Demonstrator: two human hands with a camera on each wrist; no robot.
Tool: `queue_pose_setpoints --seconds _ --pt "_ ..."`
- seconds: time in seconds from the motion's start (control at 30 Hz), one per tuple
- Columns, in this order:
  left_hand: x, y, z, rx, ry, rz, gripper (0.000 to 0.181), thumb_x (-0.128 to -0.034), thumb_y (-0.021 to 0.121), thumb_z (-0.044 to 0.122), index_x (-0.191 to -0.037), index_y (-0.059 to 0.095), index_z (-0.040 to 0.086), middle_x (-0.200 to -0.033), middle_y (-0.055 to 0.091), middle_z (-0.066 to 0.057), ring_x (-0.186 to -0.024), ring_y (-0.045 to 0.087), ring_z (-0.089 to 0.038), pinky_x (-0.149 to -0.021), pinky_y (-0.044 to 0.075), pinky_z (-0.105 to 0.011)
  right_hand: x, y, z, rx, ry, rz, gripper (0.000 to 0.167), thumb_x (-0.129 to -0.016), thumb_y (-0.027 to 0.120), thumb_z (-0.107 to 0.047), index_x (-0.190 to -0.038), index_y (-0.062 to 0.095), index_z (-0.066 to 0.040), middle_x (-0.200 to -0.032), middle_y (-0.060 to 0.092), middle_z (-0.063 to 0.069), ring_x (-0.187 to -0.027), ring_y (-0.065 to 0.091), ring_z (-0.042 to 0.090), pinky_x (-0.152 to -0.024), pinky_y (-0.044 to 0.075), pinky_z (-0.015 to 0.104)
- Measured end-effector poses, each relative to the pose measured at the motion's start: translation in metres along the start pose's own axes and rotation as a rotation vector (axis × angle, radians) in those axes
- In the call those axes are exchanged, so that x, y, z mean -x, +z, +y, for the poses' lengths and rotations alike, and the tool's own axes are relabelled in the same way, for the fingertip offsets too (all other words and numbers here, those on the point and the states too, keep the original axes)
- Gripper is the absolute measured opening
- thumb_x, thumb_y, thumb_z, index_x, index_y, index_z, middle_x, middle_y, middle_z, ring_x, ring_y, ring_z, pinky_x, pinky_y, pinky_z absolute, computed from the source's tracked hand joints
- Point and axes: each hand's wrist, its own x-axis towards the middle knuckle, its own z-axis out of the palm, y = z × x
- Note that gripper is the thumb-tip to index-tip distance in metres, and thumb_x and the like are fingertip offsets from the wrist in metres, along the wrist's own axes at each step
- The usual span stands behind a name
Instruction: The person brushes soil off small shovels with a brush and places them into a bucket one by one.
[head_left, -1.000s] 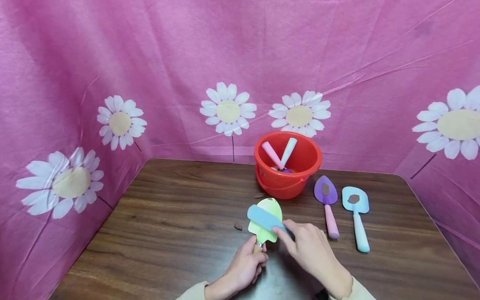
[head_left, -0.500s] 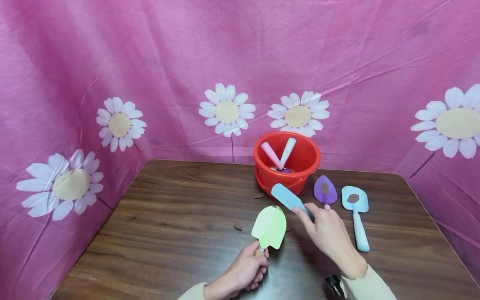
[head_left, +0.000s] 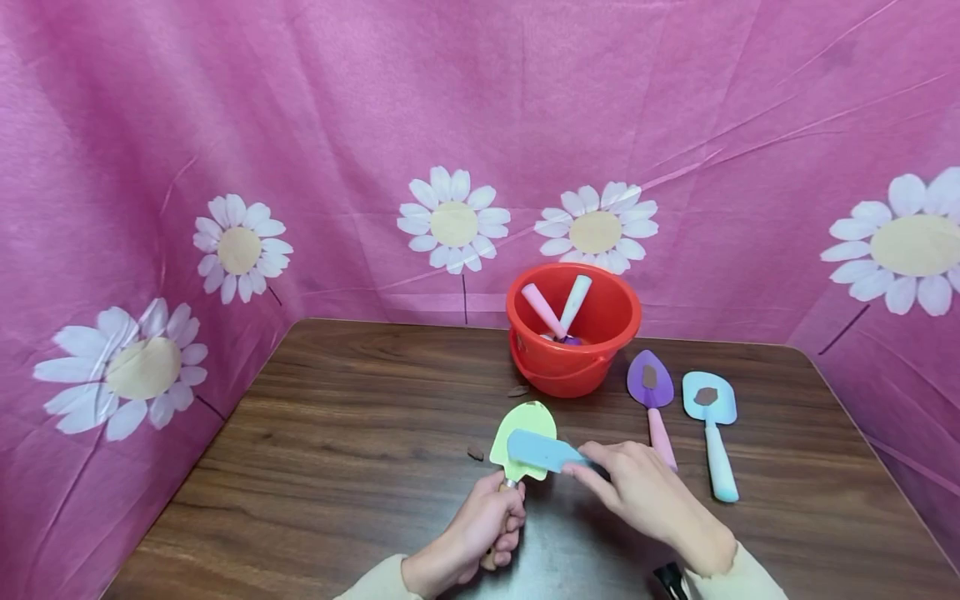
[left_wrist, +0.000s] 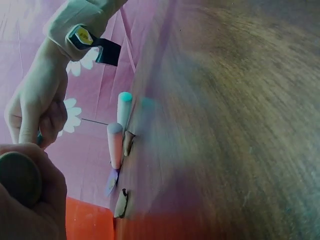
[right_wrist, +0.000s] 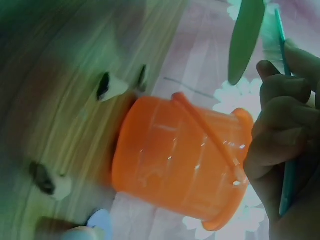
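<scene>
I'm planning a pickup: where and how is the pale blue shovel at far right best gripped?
Probably by the middle of its handle, from above on the near side: the pale blue shovel lies on the table with that slim handle uncovered and nearer the camera, the wide blade farther off.

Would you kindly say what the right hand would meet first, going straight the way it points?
Beyond its blue scraper, the right hand would probably meet the green trowel first, though depth is unclear.
</scene>
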Motion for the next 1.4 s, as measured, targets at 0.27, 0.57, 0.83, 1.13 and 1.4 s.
queue_pose_setpoints --seconds 0.27,0.57,0.83,1.13,1.4 --pt "0.002 0.001 -0.004 -0.11 -0.004 0.009 0.007 -0.0748 0.045 0.006 -0.076 0.041 0.012 -0.048 0.034 0.005 -0.034 0.024 -0.005 -0.028 0.021 -0.019 -0.002 0.006 0.018 0.063 0.125 0.059 0.018 -0.087 0.069 -0.035 -0.075 0.059 -0.026 -0.049 0.031 -0.02 -0.046 0.032 -0.004 -0.105 0.025 0.07" --pt "0.002 0.003 -0.007 -0.217 0.043 0.013 0.009 -0.0756 0.045 0.003 -0.082 0.047 0.009 -0.052 0.037 0.003 -0.036 0.028 -0.006 -0.029 0.024 -0.019 -0.006 0.005 0.008 0.154 0.218 0.107 0.025 -0.088 0.067 -0.035 -0.073 0.057 -0.018 -0.048 0.033 -0.013 -0.044 0.043 0.008 -0.102 0.036 0.066" --pt "0.002 0.005 -0.003 -0.348 0.148 -0.004 0.013 -0.0808 0.051 0.006 -0.094 0.051 0.003 -0.054 0.042 0.003 -0.037 0.036 -0.01 -0.031 0.031 -0.019 -0.006 0.009 -0.031 0.173 0.059 0.071 0.03 -0.083 0.071 -0.039 -0.067 0.05 -0.024 -0.05 0.028 -0.017 -0.044 0.033 0.003 -0.041 0.024 0.019" --pt "0.004 0.003 -0.004 -0.456 0.2 0.002 0.013 -0.0824 0.053 0.007 -0.095 0.053 0.002 -0.056 0.041 0.007 -0.041 0.037 -0.007 -0.036 0.031 -0.017 -0.006 0.008 -0.029 0.137 0.136 0.05 0.03 -0.084 0.072 -0.038 -0.066 0.049 -0.026 -0.049 0.026 -0.017 -0.045 0.028 0.0 -0.043 0.024 0.018" --pt "0.005 0.003 -0.005 -0.437 0.169 0.022 0.01 -0.0792 0.054 0.005 -0.089 0.053 0.003 -0.055 0.042 0.004 -0.04 0.037 -0.009 -0.031 0.03 -0.018 -0.004 0.017 -0.004 0.093 0.222 0.099 0.021 -0.087 0.07 -0.034 -0.075 0.061 -0.019 -0.049 0.033 -0.015 -0.047 0.04 0.006 -0.054 0.042 0.023"
